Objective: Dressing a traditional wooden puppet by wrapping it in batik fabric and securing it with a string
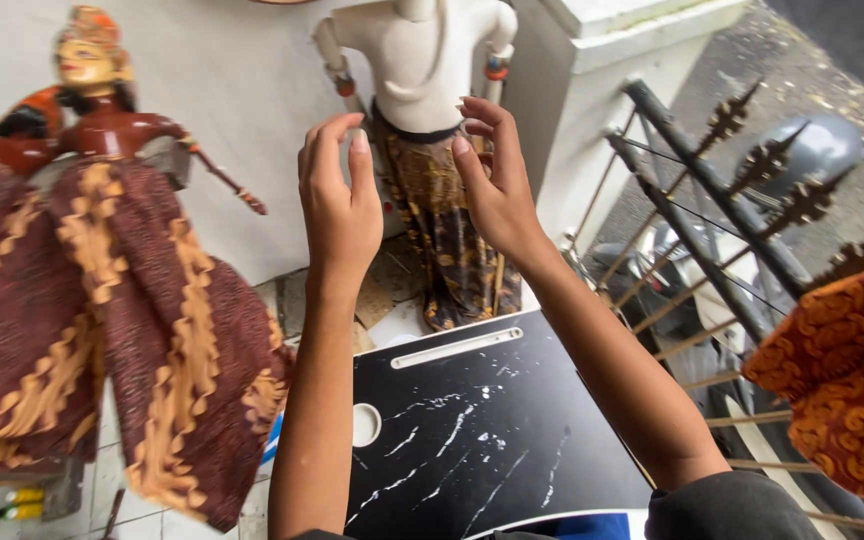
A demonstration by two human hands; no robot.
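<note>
hands raised either side of the unpainted pale wooden puppet in a dark batik skirt [439, 190], which stands against the wall beyond the black marbled desk [472, 430]. your left hand [337, 200] and right hand [497, 185] are open, fingers curled, gripping nothing, framing its waist.

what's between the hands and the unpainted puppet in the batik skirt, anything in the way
Nothing visible. The left hand and right hand are raised open on either side of the white unpainted puppet, in front of its batik skirt. The finished red puppet is off to the left and the black marbled board lies lower down.
</note>
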